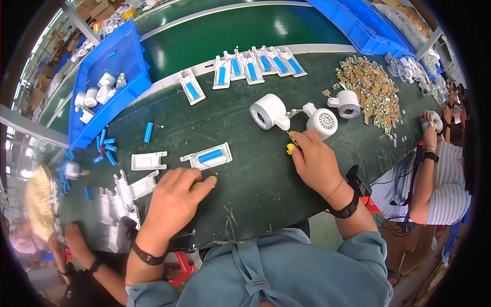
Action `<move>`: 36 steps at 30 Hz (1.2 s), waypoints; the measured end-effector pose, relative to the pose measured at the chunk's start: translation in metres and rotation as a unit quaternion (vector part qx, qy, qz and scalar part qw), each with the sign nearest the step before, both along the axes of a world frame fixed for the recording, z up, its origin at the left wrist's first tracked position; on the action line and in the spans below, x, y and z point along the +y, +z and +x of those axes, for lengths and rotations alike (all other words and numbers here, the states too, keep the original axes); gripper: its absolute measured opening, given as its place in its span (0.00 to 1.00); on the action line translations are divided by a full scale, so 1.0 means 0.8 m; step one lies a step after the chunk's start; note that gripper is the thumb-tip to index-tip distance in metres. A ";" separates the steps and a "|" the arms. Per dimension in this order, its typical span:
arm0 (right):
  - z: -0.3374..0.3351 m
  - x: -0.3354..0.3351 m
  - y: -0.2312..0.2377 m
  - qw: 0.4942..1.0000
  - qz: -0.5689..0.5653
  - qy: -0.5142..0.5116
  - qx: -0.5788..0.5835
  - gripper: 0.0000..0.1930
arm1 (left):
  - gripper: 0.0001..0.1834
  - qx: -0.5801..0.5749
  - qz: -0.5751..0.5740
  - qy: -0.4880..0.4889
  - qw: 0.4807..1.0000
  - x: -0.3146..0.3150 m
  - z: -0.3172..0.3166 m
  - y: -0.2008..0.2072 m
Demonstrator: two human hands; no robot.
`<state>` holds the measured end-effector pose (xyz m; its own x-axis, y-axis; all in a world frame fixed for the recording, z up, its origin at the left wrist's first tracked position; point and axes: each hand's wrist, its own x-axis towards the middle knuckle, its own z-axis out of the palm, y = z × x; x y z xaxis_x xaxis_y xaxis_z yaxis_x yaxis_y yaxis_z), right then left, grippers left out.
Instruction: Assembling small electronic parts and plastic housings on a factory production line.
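Observation:
My left hand is closed at the thumb and index finger, with yellow on a fingertip. It pinches the thin wire of a blue cylindrical battery. That battery lies in a white plastic handle shell. My right hand has yellow covers on its thumb and index finger, which are a little apart. They are nearest the neck of a white round fan head, beside a small green circuit board. A second white fan head with a slotted grille sits just beyond that hand.
Another fan head stands by a heap of circuit boards. Several shells with batteries line the far edge. Empty shells and loose batteries lie left. Blue bins flank the table; other people sit both sides.

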<state>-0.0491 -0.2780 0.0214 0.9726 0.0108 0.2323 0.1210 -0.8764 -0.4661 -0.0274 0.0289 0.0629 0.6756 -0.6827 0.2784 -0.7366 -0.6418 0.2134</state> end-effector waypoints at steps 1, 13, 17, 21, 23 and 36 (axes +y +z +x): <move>0.001 -0.001 -0.001 1.000 -0.001 0.000 0.000 0.14 | 0.17 -0.036 0.038 -0.031 0.998 -0.005 0.001 0.000; 0.000 -0.009 -0.012 0.960 0.253 0.055 0.110 0.19 | 0.10 0.013 -0.024 0.035 0.999 -0.014 0.008 -0.025; 0.005 -0.006 -0.011 0.963 0.232 0.067 0.118 0.19 | 0.12 0.119 -0.236 0.061 0.963 0.015 0.002 -0.036; 0.010 -0.001 -0.007 0.966 0.208 0.059 0.140 0.19 | 0.11 0.217 -0.367 0.040 0.904 0.027 -0.002 -0.041; 0.008 0.006 -0.007 0.972 0.194 0.049 0.125 0.19 | 0.11 0.265 -0.387 0.037 0.882 0.028 -0.005 -0.039; 0.018 0.048 -0.001 0.847 0.422 0.106 0.306 0.13 | 0.17 0.069 -0.059 0.120 0.989 -0.002 -0.032 -0.002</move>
<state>-0.0343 -0.2392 0.0208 0.9109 0.2806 -0.3025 -0.2566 -0.1887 -0.9479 -0.0534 0.0271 0.0614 0.8511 -0.4667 0.2404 -0.5250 -0.7587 0.3857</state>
